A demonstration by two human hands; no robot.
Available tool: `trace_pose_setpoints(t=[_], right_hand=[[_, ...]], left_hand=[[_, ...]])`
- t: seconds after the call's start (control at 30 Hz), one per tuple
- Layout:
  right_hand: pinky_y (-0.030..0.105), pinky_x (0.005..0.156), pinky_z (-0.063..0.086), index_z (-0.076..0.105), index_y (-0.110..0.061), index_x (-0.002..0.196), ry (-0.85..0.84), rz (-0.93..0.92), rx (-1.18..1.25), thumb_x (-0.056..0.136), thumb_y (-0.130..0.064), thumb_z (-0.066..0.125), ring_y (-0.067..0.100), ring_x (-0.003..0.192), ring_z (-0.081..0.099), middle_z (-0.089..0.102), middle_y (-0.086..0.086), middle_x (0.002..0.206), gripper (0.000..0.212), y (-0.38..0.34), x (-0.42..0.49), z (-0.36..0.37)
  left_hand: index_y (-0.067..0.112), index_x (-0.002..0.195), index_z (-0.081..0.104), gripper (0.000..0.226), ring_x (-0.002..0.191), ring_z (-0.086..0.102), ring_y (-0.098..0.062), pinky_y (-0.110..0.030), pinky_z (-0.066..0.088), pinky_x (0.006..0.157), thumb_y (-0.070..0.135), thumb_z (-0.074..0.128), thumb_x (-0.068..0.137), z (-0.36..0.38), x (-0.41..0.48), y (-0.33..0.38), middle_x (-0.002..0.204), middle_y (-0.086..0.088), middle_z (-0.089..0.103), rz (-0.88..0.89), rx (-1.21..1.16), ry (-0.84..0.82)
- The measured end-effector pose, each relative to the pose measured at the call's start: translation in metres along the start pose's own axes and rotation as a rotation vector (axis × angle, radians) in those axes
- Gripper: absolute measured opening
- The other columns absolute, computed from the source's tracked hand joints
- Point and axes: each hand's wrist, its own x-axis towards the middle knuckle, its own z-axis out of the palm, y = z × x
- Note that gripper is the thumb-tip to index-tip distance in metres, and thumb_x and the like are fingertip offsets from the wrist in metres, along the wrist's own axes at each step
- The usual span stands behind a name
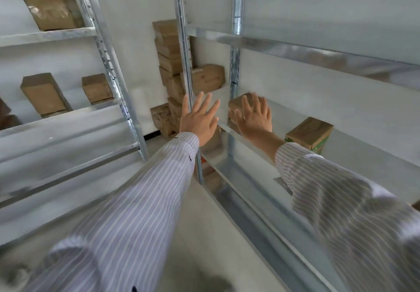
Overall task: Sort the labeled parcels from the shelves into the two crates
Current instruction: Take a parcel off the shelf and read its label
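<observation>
1. Fingers (205, 103) of left hand (198, 121) spread wide, holding nothing, raised just left of the near shelf upright (234, 101).
2. Fingers of right hand (255, 118) likewise spread and empty, reaching over the shelf (341, 153) just right of that upright, in front of a brown parcel (236, 104); contact impossible to tell.
3. Striped sleeves (141, 196) on both arms.
4. Second parcel with green print (309, 132) farther right of the upright, on the same shelf.
5. Stacked cartons (168, 48) beyond the upright, against the wall.
</observation>
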Motion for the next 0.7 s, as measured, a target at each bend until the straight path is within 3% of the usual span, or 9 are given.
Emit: trace_pose_setpoints(t=[0.53,0.7], right_hand=[[0.042,0.117,-0.003,0.002,-0.023,0.153,0.028,0.161,-0.1,0.101,-0.048,0.013,0.029,0.145,-0.015,-0.014,0.005,0.159,0.058,0.039,0.19,0.066],[0.042,0.117,-0.002,0.003,-0.021,0.153,-0.033,0.237,-0.104,0.102,-0.045,0.014,0.029,0.146,-0.014,-0.013,0.007,0.159,0.057,0.05,0.219,0.098]], left_hand=[[0.028,0.151,0.002,0.056,0.146,-0.006,-0.021,-0.052,-0.014,0.112,0.046,0.017,0.1,0.093,0.209,-0.023,0.159,0.002,-0.001,0.152,-0.037,-0.059],[0.03,0.151,-0.003,0.06,0.146,-0.005,-0.021,-0.053,-0.011,0.112,0.049,0.021,0.099,0.133,0.252,-0.033,0.159,0.002,-0.005,0.183,-0.064,-0.224]])
